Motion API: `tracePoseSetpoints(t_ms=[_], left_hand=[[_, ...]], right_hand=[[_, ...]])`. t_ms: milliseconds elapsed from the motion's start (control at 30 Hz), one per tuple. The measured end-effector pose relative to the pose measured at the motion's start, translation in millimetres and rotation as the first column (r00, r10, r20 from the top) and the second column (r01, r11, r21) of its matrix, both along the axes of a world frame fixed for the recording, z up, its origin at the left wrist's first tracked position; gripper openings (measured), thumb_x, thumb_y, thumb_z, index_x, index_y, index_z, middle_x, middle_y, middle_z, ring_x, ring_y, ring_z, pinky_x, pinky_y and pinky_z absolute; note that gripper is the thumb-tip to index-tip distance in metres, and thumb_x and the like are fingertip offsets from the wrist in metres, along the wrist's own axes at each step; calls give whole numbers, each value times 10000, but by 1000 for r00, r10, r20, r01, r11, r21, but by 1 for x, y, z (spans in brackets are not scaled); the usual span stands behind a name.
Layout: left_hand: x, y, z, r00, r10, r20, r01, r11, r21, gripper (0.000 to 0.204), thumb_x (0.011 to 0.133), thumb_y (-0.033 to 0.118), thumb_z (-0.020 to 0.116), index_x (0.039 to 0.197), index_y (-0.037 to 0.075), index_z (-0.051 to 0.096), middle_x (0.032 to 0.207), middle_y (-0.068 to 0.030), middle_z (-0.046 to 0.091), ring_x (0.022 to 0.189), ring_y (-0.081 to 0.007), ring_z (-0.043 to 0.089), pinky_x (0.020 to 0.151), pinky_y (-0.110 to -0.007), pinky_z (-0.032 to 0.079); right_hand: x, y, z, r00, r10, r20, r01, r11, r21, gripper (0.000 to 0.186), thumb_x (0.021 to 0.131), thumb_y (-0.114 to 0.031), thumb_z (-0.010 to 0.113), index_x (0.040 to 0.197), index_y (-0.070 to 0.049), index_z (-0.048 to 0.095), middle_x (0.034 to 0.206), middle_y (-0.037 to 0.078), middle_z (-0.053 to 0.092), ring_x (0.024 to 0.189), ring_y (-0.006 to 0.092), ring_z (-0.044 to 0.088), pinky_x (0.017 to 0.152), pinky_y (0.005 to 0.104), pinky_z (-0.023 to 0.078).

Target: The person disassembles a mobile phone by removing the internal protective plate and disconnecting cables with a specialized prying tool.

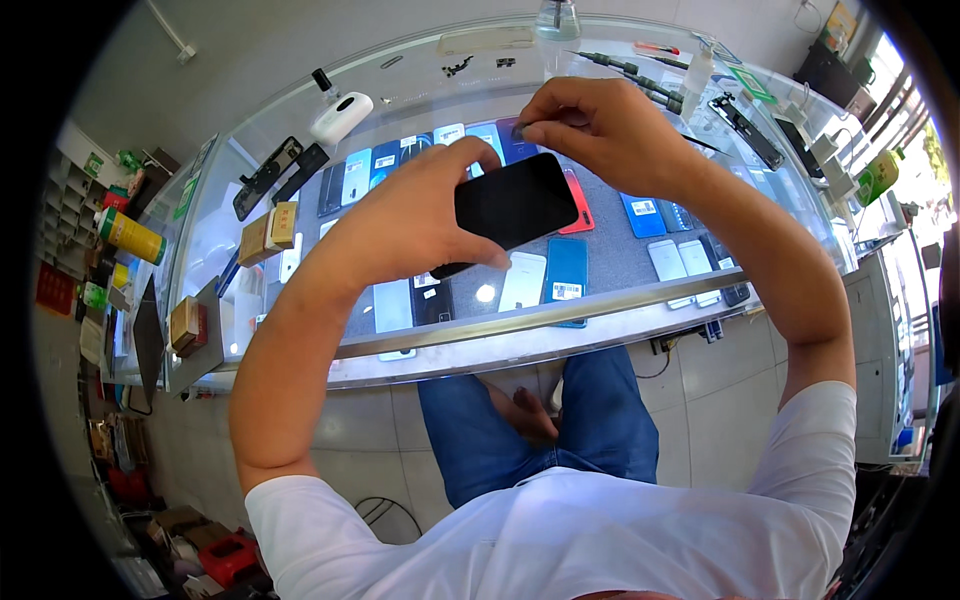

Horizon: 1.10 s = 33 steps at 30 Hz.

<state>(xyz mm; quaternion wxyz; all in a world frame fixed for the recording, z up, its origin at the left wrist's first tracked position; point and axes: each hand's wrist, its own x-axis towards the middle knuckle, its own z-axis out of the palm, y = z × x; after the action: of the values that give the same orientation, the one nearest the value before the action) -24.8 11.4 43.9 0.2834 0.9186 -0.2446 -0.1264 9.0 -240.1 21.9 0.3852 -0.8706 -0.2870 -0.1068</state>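
Observation:
A black smartphone [515,203] is tilted above the glass counter, its dark screen facing up. My left hand [410,215] is closed around it, with the thumb along the near edge and the fingers at the far edge. Just beyond the phone's far edge, my right hand [615,130] is closed in a pinch. Something small and dark shows at its fingertips, too small to name. Under the glass lie several phones, among them a white phone [523,282], a teal phone [567,268] and a red phone [577,203].
At the far side of the glass counter [420,335] stand a clear bottle [557,22] and dark screwdrivers [640,82]. A white rounded device [341,118], a dark phone frame [268,177] and small boxes [266,235] lie left. Another phone part [748,132] lies right.

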Motion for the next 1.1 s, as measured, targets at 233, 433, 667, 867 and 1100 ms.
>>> tracePoseSetpoints(t_ms=[233,433,667,867,1100], left_hand=[[8,2,-10,948,-17,317,86,975,-204,631,721,166,912,1310,126,689,1185,-120,730,1078,-299,704,1003,-377,544],[9,2,-12,899,-61,434,151,973,-176,581,744,174,907,1289,87,725,1156,-124,749,1019,-283,720,943,-353,556],[11,3,-15,878,-81,471,181,968,-173,521,761,179,900,1238,53,733,1125,-119,744,1004,-281,716,923,-347,556],[14,4,-17,860,-100,500,205,966,-158,497,768,170,894,1216,38,723,1091,-117,728,986,-286,706,910,-349,553],[15,3,-21,841,-103,531,222,961,-165,481,775,162,888,1207,32,721,1083,-116,720,978,-293,703,900,-351,552]], right_hand=[[-12,-15,11,908,135,398,-82,986,-147,132,962,-81,749,1071,-15,715,960,116,754,842,225,775,740,311,619],[-13,-12,4,853,153,499,-87,985,-152,124,921,-133,755,990,-39,714,894,140,717,797,361,712,713,422,578],[-11,-11,1,817,170,552,-75,979,-190,109,929,-127,746,984,-40,711,906,140,715,800,352,715,713,417,579],[-12,-9,0,800,183,572,-68,974,-216,111,930,-134,747,974,-41,706,888,129,704,786,351,709,694,417,574],[-7,-8,-6,811,182,556,-111,981,-159,115,922,-136,762,991,-53,726,876,120,714,751,328,707,678,398,573]])
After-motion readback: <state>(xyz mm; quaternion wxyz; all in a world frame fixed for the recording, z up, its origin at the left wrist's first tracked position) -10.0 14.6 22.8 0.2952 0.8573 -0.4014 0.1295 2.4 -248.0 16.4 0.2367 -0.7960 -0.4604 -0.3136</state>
